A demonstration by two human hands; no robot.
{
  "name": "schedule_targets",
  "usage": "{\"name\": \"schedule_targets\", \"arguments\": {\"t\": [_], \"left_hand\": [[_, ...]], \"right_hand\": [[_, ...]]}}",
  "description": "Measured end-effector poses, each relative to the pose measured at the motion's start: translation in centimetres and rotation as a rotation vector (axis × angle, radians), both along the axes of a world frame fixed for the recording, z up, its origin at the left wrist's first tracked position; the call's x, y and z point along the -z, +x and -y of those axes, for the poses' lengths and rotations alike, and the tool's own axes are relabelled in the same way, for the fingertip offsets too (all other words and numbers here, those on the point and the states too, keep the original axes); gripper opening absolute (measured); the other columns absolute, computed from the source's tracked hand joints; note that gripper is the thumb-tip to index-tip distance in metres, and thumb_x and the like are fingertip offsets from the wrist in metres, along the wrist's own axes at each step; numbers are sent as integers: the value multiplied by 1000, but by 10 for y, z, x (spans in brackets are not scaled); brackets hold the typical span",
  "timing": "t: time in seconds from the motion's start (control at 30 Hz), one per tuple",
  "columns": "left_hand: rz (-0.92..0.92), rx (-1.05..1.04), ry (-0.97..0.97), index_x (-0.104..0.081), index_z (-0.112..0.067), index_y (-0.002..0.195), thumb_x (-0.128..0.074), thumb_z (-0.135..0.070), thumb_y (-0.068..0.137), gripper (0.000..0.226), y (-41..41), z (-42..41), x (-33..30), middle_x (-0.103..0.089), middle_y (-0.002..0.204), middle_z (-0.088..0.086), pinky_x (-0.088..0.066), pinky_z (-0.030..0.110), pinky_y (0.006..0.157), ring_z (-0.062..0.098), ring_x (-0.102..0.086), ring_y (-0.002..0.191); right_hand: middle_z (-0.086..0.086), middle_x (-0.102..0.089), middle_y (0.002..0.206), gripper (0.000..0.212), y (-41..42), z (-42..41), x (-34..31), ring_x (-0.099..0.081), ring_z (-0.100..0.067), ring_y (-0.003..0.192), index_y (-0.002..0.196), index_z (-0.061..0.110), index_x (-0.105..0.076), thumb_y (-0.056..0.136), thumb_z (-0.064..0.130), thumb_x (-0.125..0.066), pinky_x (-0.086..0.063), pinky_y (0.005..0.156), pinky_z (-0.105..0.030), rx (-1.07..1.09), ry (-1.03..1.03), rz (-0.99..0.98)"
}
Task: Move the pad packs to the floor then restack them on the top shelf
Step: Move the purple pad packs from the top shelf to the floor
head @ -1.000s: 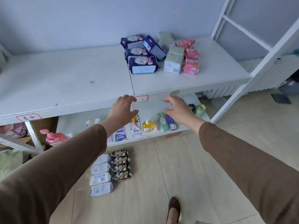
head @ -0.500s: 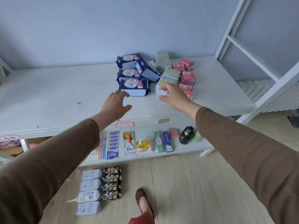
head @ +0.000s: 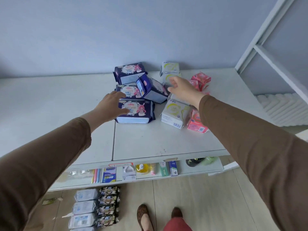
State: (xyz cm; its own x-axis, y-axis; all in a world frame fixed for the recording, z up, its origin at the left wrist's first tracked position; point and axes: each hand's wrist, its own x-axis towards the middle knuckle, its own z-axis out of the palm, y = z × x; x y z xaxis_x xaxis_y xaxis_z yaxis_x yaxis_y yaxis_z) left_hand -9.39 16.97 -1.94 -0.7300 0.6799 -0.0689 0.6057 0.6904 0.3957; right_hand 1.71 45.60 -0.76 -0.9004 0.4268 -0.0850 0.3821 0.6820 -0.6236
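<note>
Fingers of left hand (head: 110, 106) spread, touching nearest purple pad pack (head: 135, 111); right hand (head: 182, 90) fingers loose, empty, over white packs (head: 174, 113). Packs at frame centre on top shelf (head: 158, 140). Step judged: pickup for floor. Next: grip, lift.

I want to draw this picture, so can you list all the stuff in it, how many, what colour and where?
Purple pad packs: four, top shelf, one tipped on the others.
White-and-green pad packs: at least three showing, top shelf, right of the purple ones.
Pink pad packs: several, exact count unclear, top shelf, furthest right.
Top shelf: one, white.
Small toiletries: many, mixed colours, lower shelf.
Pale blue packs: about four, floor, in a row.
Black packs: four, floor, beside the pale blue ones.
Shoes: two, brown, floor.
Left hand: open, at the front purple pack.
Right hand: open, over the white-and-green packs.
</note>
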Motion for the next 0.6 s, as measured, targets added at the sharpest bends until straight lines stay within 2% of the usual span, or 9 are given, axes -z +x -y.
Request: {"name": "schedule_targets", "arguments": {"t": [0.13,0.3,0.47,0.53,0.6], "left_hand": [[43,50,-79,-51,-23,132,-81,-42,74,69,-15,-4,14,-52,134,2,-39,37,99,23,-43,120],[21,46,-107,-47,-26,137,-80,-46,75,73,-21,-8,24,-45,136,-1,-39,40,102,20,-36,121],[37,37,-204,-40,-28,141,-79,-55,71,84,-31,-15,23,-44,137,-4,-38,40,101,21,-32,122],[19,47,-254,-41,-27,138,-80,-58,68,86,-32,-18,24,-48,134,-5,-39,38,98,21,-34,120],[58,50,-273,-41,-26,135,-81,-58,66,86,-34,-20,23,-50,135,-3,-41,37,97,20,-38,120]], "right_hand": [[-5,-46,152,58,-36,-27,4,-44,-22,138,150,15,-39,97,19,-61,-34,111,-32,-192,25,131],[-5,-40,156,70,-71,-40,13,-41,-22,141,154,16,-34,94,27,-68,-32,104,-25,-394,66,236],[3,-31,161,95,-95,-53,10,-33,-16,145,158,21,-24,82,46,-77,-26,116,-29,-531,2,421],[4,-34,159,102,-102,-51,8,-35,-18,144,157,22,-26,76,53,-80,-28,117,-31,-579,66,480],[4,-49,146,101,-106,-46,8,-46,-20,134,150,24,-36,69,59,-82,-37,110,-34,-614,109,520]]}}
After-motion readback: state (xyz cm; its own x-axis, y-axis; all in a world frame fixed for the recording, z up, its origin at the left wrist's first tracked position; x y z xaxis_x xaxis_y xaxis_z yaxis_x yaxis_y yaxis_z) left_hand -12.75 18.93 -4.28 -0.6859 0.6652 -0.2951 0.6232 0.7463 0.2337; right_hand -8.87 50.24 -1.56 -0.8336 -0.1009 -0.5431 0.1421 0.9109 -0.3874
